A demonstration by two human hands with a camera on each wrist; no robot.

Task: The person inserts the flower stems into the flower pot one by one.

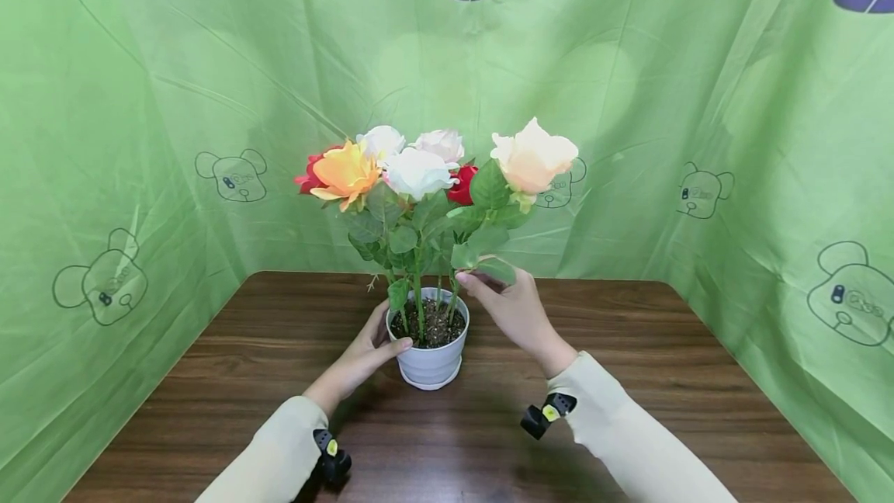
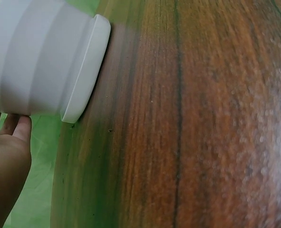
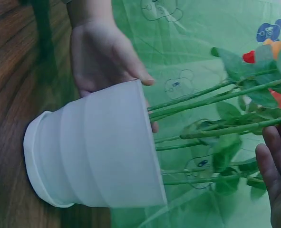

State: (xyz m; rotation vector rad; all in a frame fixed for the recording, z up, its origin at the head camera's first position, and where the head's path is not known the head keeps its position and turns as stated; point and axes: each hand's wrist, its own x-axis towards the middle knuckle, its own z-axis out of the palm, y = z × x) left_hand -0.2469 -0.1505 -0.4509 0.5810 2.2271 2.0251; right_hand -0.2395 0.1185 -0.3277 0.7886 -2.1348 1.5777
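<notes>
A white flowerpot (image 1: pixel 429 367) with dark soil (image 1: pixel 438 326) stands on its saucer. My left hand (image 1: pixel 363 348) grips the pot's left side, the thumb at the rim; in the left wrist view its fingertips (image 2: pixel 21 127) touch the ribbed wall. Between the thumb and fingers of my right hand (image 1: pixel 513 305) is the green stem (image 3: pixel 226 131) of a peach rose (image 1: pixel 534 155), which leans right of the others. That stem's lower end shows free, just above the rim, in the right wrist view. An orange rose (image 1: pixel 347 173), a white rose (image 1: pixel 419 171) and several others rise from the soil.
The brown wooden table (image 1: pixel 279 332) carries the pot. Green printed cloth (image 1: pixel 335 37) hangs behind it and along both sides. Leaves crowd the space between the stems. A black wrist camera (image 1: pixel 548 414) sits on the right sleeve, another (image 1: pixel 331 458) on the left.
</notes>
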